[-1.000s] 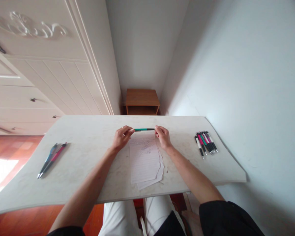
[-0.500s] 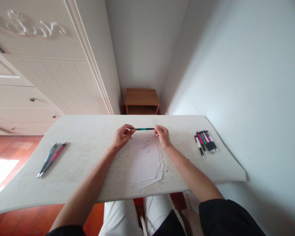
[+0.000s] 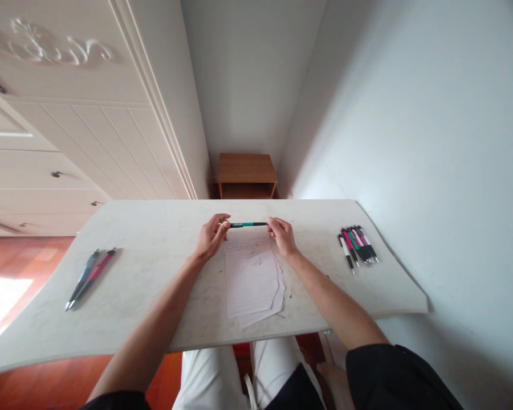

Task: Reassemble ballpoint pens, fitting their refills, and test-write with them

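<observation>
A green and black pen (image 3: pixel 248 224) is held level over the top edge of the paper. My left hand (image 3: pixel 211 236) grips its left end between thumb and fingers. At the other end, my right hand (image 3: pixel 282 234) pinches the dark tip, which its fingers hide. Below the pen lie several sheets of lined paper (image 3: pixel 250 285), with scribbles near the top and torn right edges.
On the right of the white table (image 3: pixel 166 222) lies a row of several pens (image 3: pixel 359 246). A blue pen (image 3: pixel 84 276) and a pink pen (image 3: pixel 97 272) lie at the left. Beyond the table stands a brown wooden stand (image 3: pixel 248 168); a wall runs along the right.
The fingers of my left hand have loosened and shifted slightly left, so more of the pen's left part shows. My right hand has barely moved.
</observation>
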Action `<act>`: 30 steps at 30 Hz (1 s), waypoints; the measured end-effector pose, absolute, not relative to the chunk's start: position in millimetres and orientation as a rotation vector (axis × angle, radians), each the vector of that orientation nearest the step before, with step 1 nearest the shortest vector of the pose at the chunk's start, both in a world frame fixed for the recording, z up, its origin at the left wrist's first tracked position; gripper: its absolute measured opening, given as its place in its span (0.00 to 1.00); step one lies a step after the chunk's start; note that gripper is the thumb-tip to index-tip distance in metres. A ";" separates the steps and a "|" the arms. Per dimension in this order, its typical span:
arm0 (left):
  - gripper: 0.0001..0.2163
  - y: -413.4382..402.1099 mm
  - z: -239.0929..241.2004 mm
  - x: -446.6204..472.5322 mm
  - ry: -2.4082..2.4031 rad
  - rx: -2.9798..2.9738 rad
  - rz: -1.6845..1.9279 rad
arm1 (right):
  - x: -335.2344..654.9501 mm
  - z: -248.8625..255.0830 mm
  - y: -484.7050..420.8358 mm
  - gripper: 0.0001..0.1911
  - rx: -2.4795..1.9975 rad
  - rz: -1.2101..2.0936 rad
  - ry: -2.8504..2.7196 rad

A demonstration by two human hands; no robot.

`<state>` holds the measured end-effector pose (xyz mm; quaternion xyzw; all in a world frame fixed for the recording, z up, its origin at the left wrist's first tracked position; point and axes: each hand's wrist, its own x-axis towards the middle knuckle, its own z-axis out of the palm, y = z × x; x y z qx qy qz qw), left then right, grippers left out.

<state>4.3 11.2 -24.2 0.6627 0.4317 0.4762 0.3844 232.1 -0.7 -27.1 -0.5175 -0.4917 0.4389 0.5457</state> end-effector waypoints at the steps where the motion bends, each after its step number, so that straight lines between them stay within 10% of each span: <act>1: 0.20 11.4 -23.8 4.9 1.114 1.683 1.224 | 232.0 -26.7 -0.9 0.23 -1.225 1.044 -1.164; 30: 0.12 18.3 -28.8 6.1 1.241 1.864 1.212 | 231.8 -25.8 -1.0 0.22 -1.203 1.058 -1.134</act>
